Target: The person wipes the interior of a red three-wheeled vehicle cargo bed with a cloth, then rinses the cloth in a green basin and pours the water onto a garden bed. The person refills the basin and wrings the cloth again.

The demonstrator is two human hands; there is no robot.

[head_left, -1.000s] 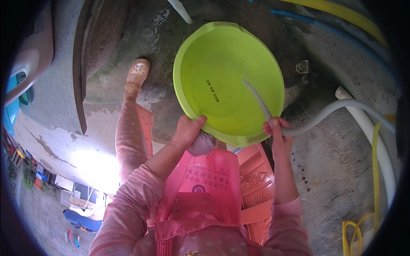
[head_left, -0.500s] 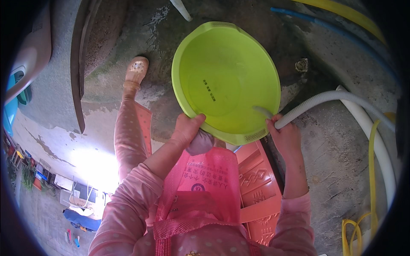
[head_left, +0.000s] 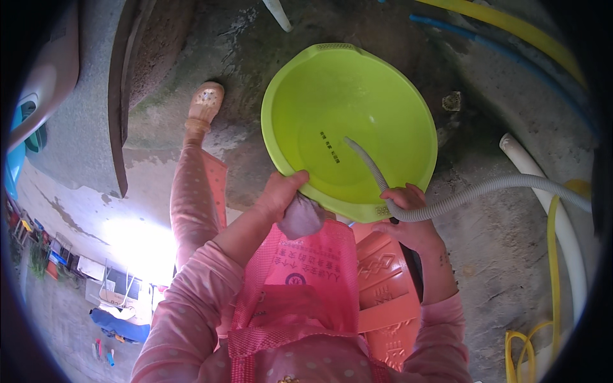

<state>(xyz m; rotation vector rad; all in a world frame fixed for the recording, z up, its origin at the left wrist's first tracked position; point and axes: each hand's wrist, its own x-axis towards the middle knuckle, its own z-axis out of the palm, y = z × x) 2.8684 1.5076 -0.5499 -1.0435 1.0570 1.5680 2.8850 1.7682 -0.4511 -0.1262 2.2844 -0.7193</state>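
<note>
A lime-green plastic basin [head_left: 357,96] is held out in front of me, its inside facing up. My left hand [head_left: 281,195] is closed on its near left rim, thumb over the edge. A greyish-purple cloth [head_left: 300,217] hangs bunched below that hand. By the near right rim, my right hand [head_left: 412,220] is closed around a grey corrugated hose [head_left: 472,203]. The hose bends over the rim, and its end lies inside the basin near the middle. Whether the right fingers also grip the rim is hard to tell.
Below the basin stands an orange-red plastic stool [head_left: 386,274]. A white pipe [head_left: 543,169] and yellow hose [head_left: 555,274] lie at right, a blue hose [head_left: 485,41] at far right. A stone slab edge [head_left: 118,127] rises at left. A drain [head_left: 452,101] sits in the wet floor.
The hose end has moved from the basin's near right edge farther in toward its middle. My right hand has shifted its hold on the hose. The basin has moved slightly right and nearer.
</note>
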